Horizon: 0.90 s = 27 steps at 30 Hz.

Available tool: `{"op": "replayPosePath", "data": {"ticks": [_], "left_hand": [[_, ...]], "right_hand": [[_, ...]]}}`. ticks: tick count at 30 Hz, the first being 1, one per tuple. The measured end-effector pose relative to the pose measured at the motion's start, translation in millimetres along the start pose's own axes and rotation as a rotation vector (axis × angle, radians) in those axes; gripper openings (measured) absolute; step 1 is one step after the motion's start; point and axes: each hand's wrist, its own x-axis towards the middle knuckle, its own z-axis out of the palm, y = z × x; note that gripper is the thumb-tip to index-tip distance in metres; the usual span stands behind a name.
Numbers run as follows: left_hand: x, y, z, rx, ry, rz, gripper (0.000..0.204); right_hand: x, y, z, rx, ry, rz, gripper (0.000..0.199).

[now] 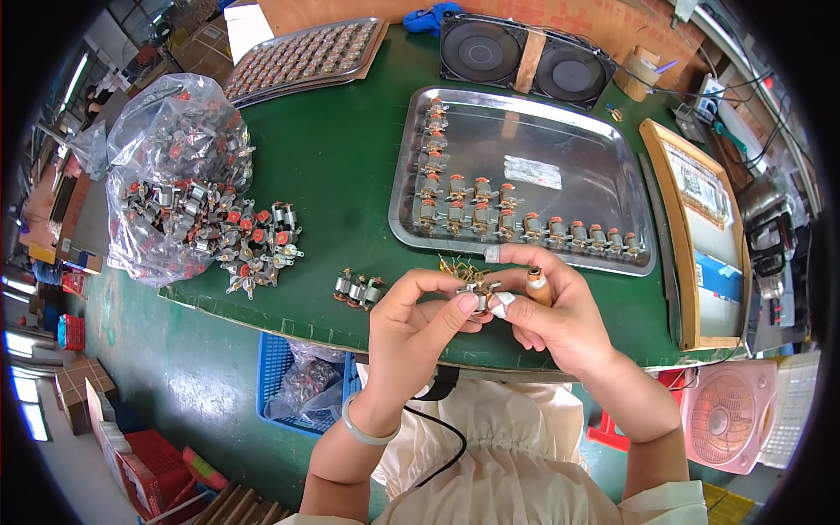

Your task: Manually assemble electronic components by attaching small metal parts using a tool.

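Your left hand [418, 317] comes up from the lower edge with the wrist bent inward, a pale bangle [367, 429] on it, thumb and forefinger pinched on a small metal motor part [478, 293] held just above the near edge of the green table [341, 157]. Your right hand [551, 306] meets it from the other side: its taped fingertips grip the same part, and a brown stubby tool [537, 286] stands tucked between the fingers. Both hands are closed on the part, which sits between them, off the tabletop

Right behind your knuckles lies a small scatter of brass pins [455, 267], and past those the near rim of the steel tray [525, 122] is close, so there is little room forward. Three loose motor parts [357, 289] lie just left of your left hand; between them and the spilled pile [254, 245] the table is open. The pile runs out of a clear plastic bag [171, 166] at the far left

In the tray, parts stand in one column down the left side, one short row, and a long row along the near rim; I cannot count them exactly. A second, filled tray [306, 57] sits at the far left corner, two black fans [525, 54] at the far edge, and a wooden-framed board [696, 236] along the right edge. Below the table's near edge are a blue crate [276, 385] and a pink fan [726, 420]
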Motion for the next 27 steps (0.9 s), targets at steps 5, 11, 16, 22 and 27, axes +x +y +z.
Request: {"op": "replayPosePath", "data": {"ticks": [5,11,16,22,27], "left_hand": [[-1.0,-0.1,-0.3,-0.004,-0.005,-0.008,0.014],[-0.4,1.4,2.6,-0.013,-0.071,0.059,0.018],[-1.1,1.3,3.4,-0.061,-0.060,0.013,0.022],[-1.7,4.1,4.9,-0.060,0.006,-0.034,0.025],[-2.7,3.2,8.0,-0.012,0.036,-0.011,0.034]], "right_hand": [[-1.8,-0.4,-3.7,-0.044,-0.027,-0.023,0.038],[-5.0,8.0,-5.9,-0.142,0.041,-0.243,0.030],[-11.4,8.0,-13.7,-0.341,0.045,-0.375,0.027],[-29.3,-4.6,-32.5,-1.175,0.349,-0.599,0.036],[-43.7,3.3,-59.0,-1.403,0.460,-0.349,0.034]]}}
